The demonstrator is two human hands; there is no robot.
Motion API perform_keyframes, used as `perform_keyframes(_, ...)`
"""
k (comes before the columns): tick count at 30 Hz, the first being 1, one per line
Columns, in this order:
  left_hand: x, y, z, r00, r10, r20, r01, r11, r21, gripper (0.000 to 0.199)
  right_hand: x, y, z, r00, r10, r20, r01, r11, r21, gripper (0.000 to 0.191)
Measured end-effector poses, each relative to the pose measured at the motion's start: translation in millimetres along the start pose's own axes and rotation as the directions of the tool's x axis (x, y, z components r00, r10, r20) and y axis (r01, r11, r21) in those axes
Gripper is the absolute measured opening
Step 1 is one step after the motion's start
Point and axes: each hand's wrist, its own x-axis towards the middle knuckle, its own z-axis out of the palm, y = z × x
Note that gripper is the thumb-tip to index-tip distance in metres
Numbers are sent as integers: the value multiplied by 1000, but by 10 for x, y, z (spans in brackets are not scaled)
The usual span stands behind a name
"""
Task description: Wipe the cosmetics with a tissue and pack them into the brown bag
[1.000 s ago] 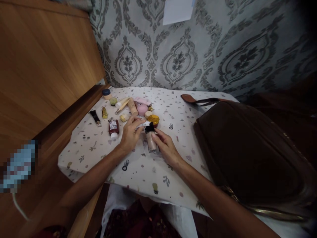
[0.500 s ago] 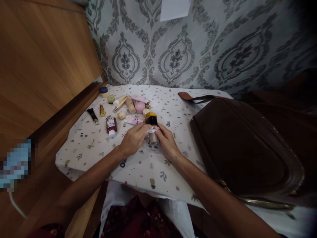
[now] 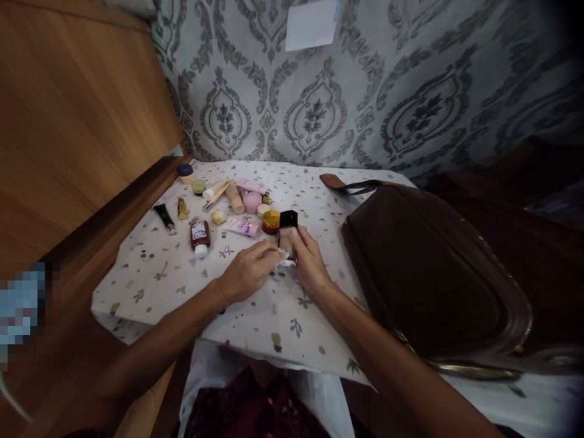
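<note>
My right hand (image 3: 310, 258) is closed around a small glass bottle (image 3: 286, 238) with a square black cap, held above the table. Pinched in my left hand (image 3: 250, 267) is a white wipe (image 3: 287, 261), pressed against the bottle's lower end. Just beyond the bottle sits a round amber-lidded jar (image 3: 271, 221). A pink and white tube (image 3: 241, 227) lies to the left of the jar. Farther left is a dark red bottle (image 3: 199, 236) with a white cap, lying on the tablecloth.
Several cosmetics, among them a pink round container (image 3: 252, 202), a beige tube (image 3: 235, 198) and a black tube (image 3: 165, 218), lie at the back left. A big brown bag (image 3: 433, 274) covers the table's right side. Wooden panelling (image 3: 82, 103) borders the left.
The wipe has moved down from the bottle's upper part to its lower end, with my left hand lower too. My right hand still grips the bottle. The view has shifted slightly.
</note>
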Motion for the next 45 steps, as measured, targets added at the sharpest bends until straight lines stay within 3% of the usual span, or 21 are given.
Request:
perform_keyframes(3, 3, -4, 6, 999, 14, -52, -13, 1000, 6, 24, -35, 6, 25, 999, -48, 21, 48, 999, -7, 45)
perform_keyframes(5, 12, -10, -4, 996, -3, -91, 2, 1000, -7, 22, -52, 19, 37, 998, -9, 62, 9, 1000, 3, 42)
perform_keyframes(11, 46, -68, -52, 969, -121, -217, 115, 993, -39, 18, -58, 68, 52, 986, -4, 165, -1, 999, 33, 35)
perform_keyframes(19, 88, -206, -148, 853, -306, -423, 285, 952, -114, 9, -154, -54, 113, 939, 121, 322, -157, 984, 88, 46)
perform_keyframes(23, 85, -270, -146, 820, -364, -442, 322, 932, -168, 7, -173, -88, 140, 950, 151, 274, -197, 969, 147, 55)
perform_keyframes(29, 71, -258, -128, 876, -339, -342, 293, 939, -180, 8, -145, -64, 132, 966, 140, 215, -182, 965, 189, 52)
perform_keyframes(37, 44, -134, -59, 966, -172, -193, 134, 972, -195, 11, -104, -81, 139, 988, 138, 74, -155, 936, 316, 39)
perform_keyframes(45, 4, -20, 15, 999, -14, -29, 9, 985, -174, 15, -11, -24, 67, 963, 219, -158, -148, 918, 367, 39)
